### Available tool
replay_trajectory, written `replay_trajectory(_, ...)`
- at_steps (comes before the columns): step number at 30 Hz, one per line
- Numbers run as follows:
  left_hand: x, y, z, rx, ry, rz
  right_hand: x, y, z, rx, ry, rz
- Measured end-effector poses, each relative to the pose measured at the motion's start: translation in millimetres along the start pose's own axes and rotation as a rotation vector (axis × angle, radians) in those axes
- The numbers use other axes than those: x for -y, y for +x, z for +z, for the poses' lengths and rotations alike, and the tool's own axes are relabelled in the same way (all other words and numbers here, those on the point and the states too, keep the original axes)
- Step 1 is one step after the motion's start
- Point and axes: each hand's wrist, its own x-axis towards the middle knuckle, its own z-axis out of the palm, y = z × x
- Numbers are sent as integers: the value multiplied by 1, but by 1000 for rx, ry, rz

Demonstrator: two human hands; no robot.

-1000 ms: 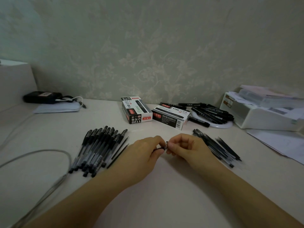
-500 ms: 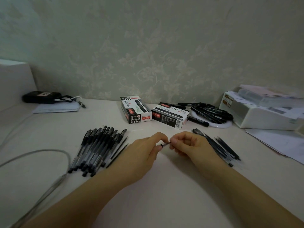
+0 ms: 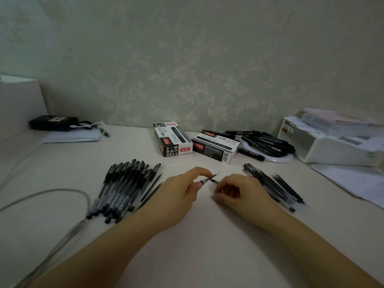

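Head view, centre of frame: pen [image 3: 208, 178] pinched at fingertips of left hand [image 3: 178, 192], only the short front section showing past the fingers. Long axis diagonal, lower left to upper right; metal tip aimed upper right, toward the wall, raised a little off the table [image 3: 197, 256]. Rest of barrel hidden inside the grip, length not readable.

Right hand [image 3: 241, 194] just right of the pen tip, fingers curled inward, thumb low near the table. Thin dark piece [image 3: 215, 181] just under the pen tip, lying between both hands, pointing left toward the left fingers. Held by right fingertips or merely touching them: cannot tell. Hands close together, not touching each other.

Left of left hand: row of capped pens [image 3: 124, 188] side by side, caps toward the wall. Right of right hand: loose pile of pens [image 3: 272, 186], angled upper left to lower right. Behind the hands: two pen boxes, one upright-ish [image 3: 173, 140], one flat [image 3: 216, 147]. Heap of black markers [image 3: 268, 143] on white ring [image 3: 278, 159], right of boxes. Grey cable [image 3: 62, 192] looping at left edge. White tray [image 3: 332, 146] and papers [image 3: 353, 181] at far right. Black device [image 3: 52, 122] at upper left of table.
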Motion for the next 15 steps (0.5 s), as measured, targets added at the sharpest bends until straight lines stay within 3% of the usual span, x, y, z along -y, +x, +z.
replay_trajectory(2,1,1,1,-6,-40,-1,3,0,1,-85,31,11)
replay_trajectory(4,0,1,1,-14,-97,13,10,1,1,-190,228,59)
replay_trajectory(9,-6,0,3,-17,-160,94,23,-1,4,-45,867,240)
replay_trajectory(15,-8,-1,5,-16,-32,114,19,5,3,-75,1182,374)
